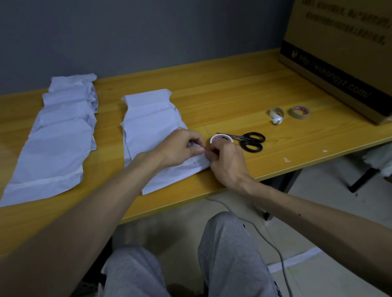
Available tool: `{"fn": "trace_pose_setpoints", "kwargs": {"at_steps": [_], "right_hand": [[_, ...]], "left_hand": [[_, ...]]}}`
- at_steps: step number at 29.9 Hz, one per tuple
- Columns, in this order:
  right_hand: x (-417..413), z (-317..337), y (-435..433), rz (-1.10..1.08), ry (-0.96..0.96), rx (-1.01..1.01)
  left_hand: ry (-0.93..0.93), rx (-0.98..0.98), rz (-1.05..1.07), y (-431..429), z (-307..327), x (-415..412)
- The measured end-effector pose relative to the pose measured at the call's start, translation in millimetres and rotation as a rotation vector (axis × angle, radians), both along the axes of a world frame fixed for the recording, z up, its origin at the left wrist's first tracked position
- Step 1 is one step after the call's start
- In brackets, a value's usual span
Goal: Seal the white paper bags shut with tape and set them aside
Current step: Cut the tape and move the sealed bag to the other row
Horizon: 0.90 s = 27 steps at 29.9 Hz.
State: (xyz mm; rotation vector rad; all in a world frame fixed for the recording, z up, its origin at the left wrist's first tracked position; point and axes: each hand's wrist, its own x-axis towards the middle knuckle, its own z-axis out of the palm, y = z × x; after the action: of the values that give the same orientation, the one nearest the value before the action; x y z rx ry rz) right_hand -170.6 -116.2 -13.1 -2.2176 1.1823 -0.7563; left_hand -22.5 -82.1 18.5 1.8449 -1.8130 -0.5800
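While your left hand (pixel 179 148) and right hand (pixel 227 161) both pinch a tape bit (pixel 198 146) at the top white paper bag's (pixel 152 134) right edge, mid-counter (pixel 231 87), sealing looks underway. Next, probably: press flat, shift bag left.

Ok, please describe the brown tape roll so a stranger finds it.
Find the big cardboard box on the right. Two small rings lie just left of it. The brown tape roll is the right one; the white ring beside it has a loose tail.
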Motion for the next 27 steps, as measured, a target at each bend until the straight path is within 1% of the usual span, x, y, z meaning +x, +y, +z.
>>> {"fn": "trace_pose_setpoints", "kwargs": {"at_steps": [3,7,10,14,19,27], "right_hand": [[1.3,2.4,1.2,-0.01,-0.005,0.02],[0.0,4.1,1.6,-0.009,0.063,0.005],[-0.9,4.4,-0.8,-0.011,0.077,0.045],[-2.1,6.2,-1.9,0.022,0.062,0.069],[-1.2,9.0,0.3,0.03,0.099,0.039],[-3.0,14.2,-4.1,0.03,0.035,0.175]], "left_hand": [[-0.016,-0.017,-0.02,0.8,-0.1,-0.5],[-0.035,-0.008,-0.006,0.3,-2.7,1.2],[-0.054,-0.018,-0.006,0.3,-5.1,1.1],[-0.103,-0.064,-0.018,0.1,-9.9,-0.5],[-0.182,-0.063,-0.077,1.9,-13.9,-1.7],[-0.2,-0.045,-0.104,4.4,-10.0,0.0]]}}
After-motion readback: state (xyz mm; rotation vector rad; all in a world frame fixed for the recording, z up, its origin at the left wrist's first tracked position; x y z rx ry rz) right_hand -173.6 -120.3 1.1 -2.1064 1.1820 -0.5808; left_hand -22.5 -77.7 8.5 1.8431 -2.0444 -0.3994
